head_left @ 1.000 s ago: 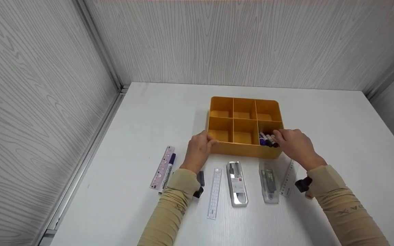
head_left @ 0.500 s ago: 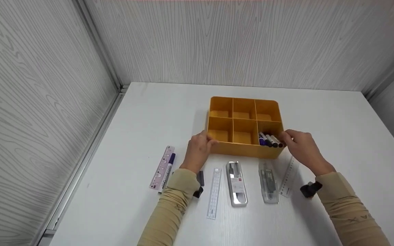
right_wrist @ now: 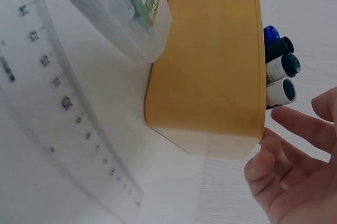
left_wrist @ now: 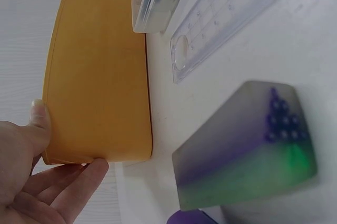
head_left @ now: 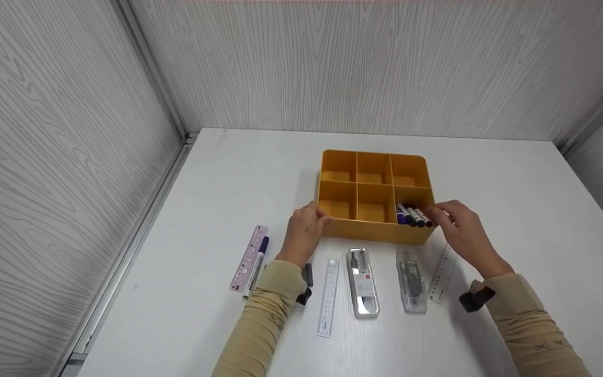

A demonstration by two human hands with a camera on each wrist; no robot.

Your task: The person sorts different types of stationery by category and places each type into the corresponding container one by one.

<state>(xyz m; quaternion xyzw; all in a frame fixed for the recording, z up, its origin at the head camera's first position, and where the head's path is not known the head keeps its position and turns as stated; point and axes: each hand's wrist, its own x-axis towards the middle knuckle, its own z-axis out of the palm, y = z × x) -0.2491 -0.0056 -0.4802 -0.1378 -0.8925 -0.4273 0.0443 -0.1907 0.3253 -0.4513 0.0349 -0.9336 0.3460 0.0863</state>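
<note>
An orange tray (head_left: 375,230) with six compartments stands mid-table. Several markers (head_left: 414,215) lie in its near right compartment, their caps showing past the rim (right_wrist: 279,71). My left hand (head_left: 318,214) holds the tray's near left corner, with the thumb (left_wrist: 39,116) on the rim and fingers (left_wrist: 87,170) against the outer wall (left_wrist: 97,76). My right hand (head_left: 437,214) hovers at the near right corner with relaxed fingers (right_wrist: 295,124) just off the marker caps, holding nothing.
In front of the tray lie a pink ruler (head_left: 249,256), a purple marker (head_left: 258,259), a clear ruler (head_left: 328,296), a metal case (head_left: 363,283), a clear case (head_left: 411,280) and another clear ruler (head_left: 440,272). A translucent block (left_wrist: 247,145) sits near my left wrist. Walls enclose three sides.
My right hand has drawn back out of the marker compartment toward the tray's near right corner. The left hand and the tray have stayed put.
</note>
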